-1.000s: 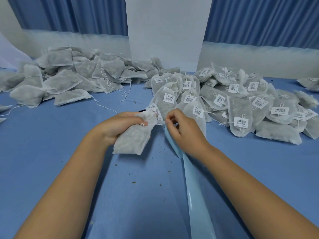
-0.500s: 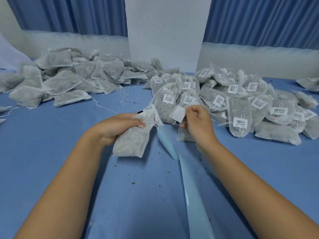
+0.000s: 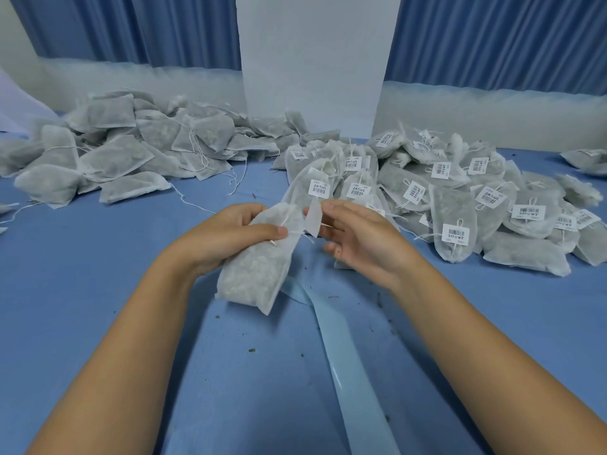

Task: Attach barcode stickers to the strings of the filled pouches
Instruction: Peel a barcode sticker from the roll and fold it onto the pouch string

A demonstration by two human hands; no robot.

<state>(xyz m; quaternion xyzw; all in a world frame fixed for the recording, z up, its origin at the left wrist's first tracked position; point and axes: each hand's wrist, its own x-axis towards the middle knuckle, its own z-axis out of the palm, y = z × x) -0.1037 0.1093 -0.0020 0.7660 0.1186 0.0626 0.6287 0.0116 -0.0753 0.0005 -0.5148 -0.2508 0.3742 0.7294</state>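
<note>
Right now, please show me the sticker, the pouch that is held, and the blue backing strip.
sticker [image 3: 313,220]: head view, the middle of the white piece.
held pouch [image 3: 259,267]: head view, its filled lower body.
backing strip [image 3: 343,356]: head view, the middle of its length.

Open tabletop [image 3: 92,307] nearside; unlabelled heap [image 3: 115,156] far left, labelled heap [image 3: 460,205] far right

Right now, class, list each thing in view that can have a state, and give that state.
held pouch, filled, no sticker yet, gripped by the left hand
sticker, off its backing, pinched by the right hand
left pile, pouches unlabelled
right pile, pouches labelled
backing strip, visible stretch bare
</note>
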